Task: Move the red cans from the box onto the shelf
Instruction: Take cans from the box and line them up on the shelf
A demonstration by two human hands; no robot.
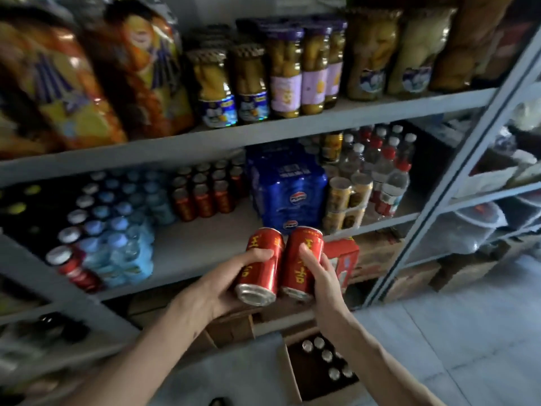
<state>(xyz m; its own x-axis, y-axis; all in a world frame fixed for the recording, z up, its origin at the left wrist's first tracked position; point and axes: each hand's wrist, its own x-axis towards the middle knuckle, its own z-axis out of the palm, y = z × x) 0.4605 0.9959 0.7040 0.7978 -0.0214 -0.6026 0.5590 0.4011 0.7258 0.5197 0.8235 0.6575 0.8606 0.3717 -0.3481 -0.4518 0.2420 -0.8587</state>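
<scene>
At the front edge of the grey metal shelf board (205, 244), just short of it, both hands are loaded. Left hand (231, 284) is wrapped round 1 red cylindrical metal can with yellow lettering (265, 273). Right hand (325, 284) grips a 2nd red can of the same kind (292, 265). The 2 cans touch side by side, tilted, with tops toward the shelf and silver bases toward the camera. Neither rests on the board yet.

Progress (judgement): mid-task. A block of matching red cans (202, 197) already stands upright toward the back of that board, 3 across in its front row and several rows deep. Exact count not readable because of blur. Bare board lies in front of the block, a likely spot for this pair.

Containers: open brown cardboard box (288, 373) sits low, below the hands. Inside it, roughly 7 silver can tops (326, 356) show toward the right side. The rest of the interior reads dark and is possibly emptied, but shadow prevents certainty. Body colour of those cans cannot be told from above. If they are the red kind, several more transfers remain.

Neighbours on the same board: blue shrink-wrapped pack (289, 189) just right of the red block, and wrapped blue-capped bottles (117, 224) toward the left end. Glass jars of yellow fruit (218, 83) stand on the board above.
</scene>
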